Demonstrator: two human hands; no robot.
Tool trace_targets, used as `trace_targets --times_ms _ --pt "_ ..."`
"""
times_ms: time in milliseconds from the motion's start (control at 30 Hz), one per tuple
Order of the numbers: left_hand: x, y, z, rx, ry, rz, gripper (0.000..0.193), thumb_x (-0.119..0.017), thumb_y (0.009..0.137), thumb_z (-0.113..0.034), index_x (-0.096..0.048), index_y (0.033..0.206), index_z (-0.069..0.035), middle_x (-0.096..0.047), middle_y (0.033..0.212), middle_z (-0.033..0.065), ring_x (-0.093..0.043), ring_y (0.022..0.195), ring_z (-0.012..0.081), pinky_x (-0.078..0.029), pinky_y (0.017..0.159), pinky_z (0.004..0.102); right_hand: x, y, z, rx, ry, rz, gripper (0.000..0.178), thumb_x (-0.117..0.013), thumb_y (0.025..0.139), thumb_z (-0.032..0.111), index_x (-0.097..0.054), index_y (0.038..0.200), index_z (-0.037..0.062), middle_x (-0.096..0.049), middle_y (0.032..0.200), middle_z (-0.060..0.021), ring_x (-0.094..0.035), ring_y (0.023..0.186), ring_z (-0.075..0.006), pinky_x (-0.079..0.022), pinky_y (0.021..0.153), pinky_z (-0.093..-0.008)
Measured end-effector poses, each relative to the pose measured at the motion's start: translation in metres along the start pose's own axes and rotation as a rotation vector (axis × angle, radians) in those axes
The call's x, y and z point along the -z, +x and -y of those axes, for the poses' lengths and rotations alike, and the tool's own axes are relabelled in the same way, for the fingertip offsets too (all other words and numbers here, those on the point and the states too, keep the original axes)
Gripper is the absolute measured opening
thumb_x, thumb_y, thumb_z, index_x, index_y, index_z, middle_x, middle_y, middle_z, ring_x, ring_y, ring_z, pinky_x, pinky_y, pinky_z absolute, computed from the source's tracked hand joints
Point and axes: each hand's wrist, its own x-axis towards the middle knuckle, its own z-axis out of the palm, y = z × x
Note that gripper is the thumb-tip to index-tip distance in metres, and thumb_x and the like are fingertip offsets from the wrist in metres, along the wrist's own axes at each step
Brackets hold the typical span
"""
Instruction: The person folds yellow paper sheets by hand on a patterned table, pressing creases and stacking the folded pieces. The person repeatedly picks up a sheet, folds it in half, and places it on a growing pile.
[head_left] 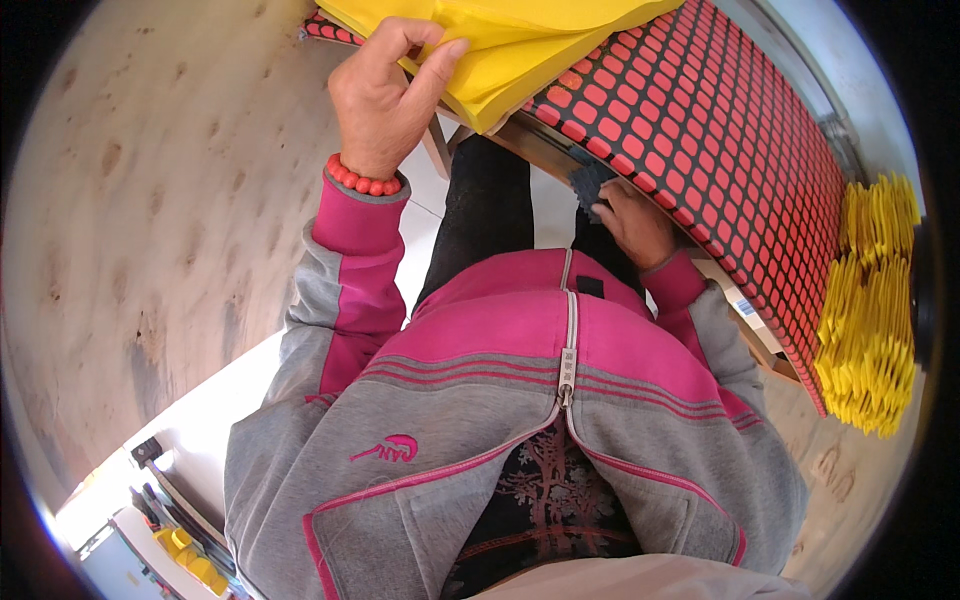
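My left hand (388, 95) is at the near edge of a bright yellow stack of thin sheets (520, 50), paper or cloth, I cannot tell which. Its thumb and forefinger pinch a lifted upper sheet, and the layer bulges open beside them. Lower and to the right, my right hand (638, 222) is below the table edge, by my leg. Its fingers curl against a small dark grey-blue cloth (588, 186) with a jagged edge. Part of that cloth is hidden under the table.
The table cover (690, 110) is black with a pattern of red rounded squares. Bundles of folded yellow pieces (868, 330) stand at its right end. A large pale wooden board (150, 200) fills the left side. Yellow items (190, 560) lie at the lower left.
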Motion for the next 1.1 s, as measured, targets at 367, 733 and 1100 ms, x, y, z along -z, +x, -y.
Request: trace_targets --times_ms 367,733,1100 --pt "0.009 0.0 0.008 0.168 -0.099 0.086 0.012 -0.068 0.096 0.004 -0.061 0.103 -0.002 -0.066 0.1 -0.0002 -0.064 0.093 0.0063 -0.051 0.084 0.0223 -0.019 -0.001 -0.015 -0.055 0.039 -0.014 0.023 -0.073 0.085 0.005 -0.063 0.105 0.0019 -0.067 0.113 -0.0131 -0.064 0.104 -0.0367 -0.053 0.085 -0.0424" --pt "0.03 0.011 0.0 0.131 -0.194 0.417 0.021 -0.055 0.102 0.001 -0.071 0.114 0.002 -0.07 0.105 0.0021 -0.062 0.101 0.0113 -0.047 0.093 0.0251 0.09 0.033 0.101 0.439 0.277 -0.288 0.015 -0.076 0.083 0.01 -0.066 0.094 0.0079 -0.063 0.095 -0.0064 -0.066 0.081 -0.0283 -0.054 0.072 -0.0365" --pt "0.037 0.021 0.004 0.182 -0.322 0.501 0.027 -0.047 0.103 -0.001 -0.069 0.119 0.001 -0.07 0.108 0.0025 -0.062 0.105 0.0103 -0.048 0.094 0.0259 0.133 0.134 0.138 0.586 0.055 -0.552 0.019 -0.073 0.082 0.011 -0.065 0.099 0.0093 -0.064 0.096 -0.0068 -0.067 0.086 -0.0281 -0.054 0.072 -0.0386"
